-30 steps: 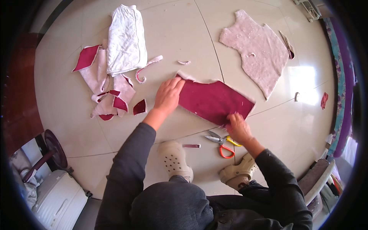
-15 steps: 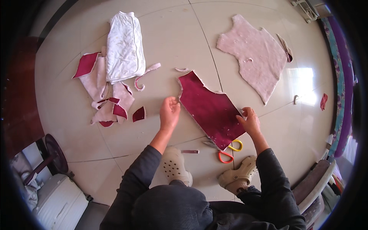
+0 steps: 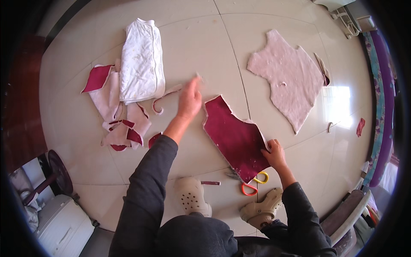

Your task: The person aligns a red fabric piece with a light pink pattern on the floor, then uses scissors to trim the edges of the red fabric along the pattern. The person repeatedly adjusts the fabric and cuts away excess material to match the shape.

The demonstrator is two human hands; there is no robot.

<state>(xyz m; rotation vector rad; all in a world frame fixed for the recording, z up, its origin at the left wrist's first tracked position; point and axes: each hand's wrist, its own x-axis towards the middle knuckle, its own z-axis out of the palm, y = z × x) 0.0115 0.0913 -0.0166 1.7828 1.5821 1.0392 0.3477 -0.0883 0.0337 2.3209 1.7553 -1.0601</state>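
Observation:
A maroon fabric piece [image 3: 235,139] with a pale fuzzy edge lies on the tiled floor in front of me. My right hand [image 3: 275,154] is closed on its right edge, thumb on the maroon side. Off the piece's upper left corner, my left hand [image 3: 190,100] is stretched forward; its fingertips are smeared by motion, and a pale wisp shows beside them. Scissors [image 3: 249,188] with one red-orange and one yellow handle loop lie partly under the fabric's near corner. Left of my left hand is a thin curled fabric strip [image 3: 159,103].
A folded white quilted cloth [image 3: 142,62] rests on pink and maroon scraps [image 3: 102,96] at the left. A large pale pink fabric piece [image 3: 293,77] lies at the far right. My beige clogs [image 3: 193,197] flank a small maroon strip [image 3: 211,183]. A white case [image 3: 64,222] stands lower left.
My left hand has moved forward from beside the fabric's left edge, near where a small pale scrap lay. My right hand keeps to the fabric's right edge, which now lifts slightly. The view has shifted a little.

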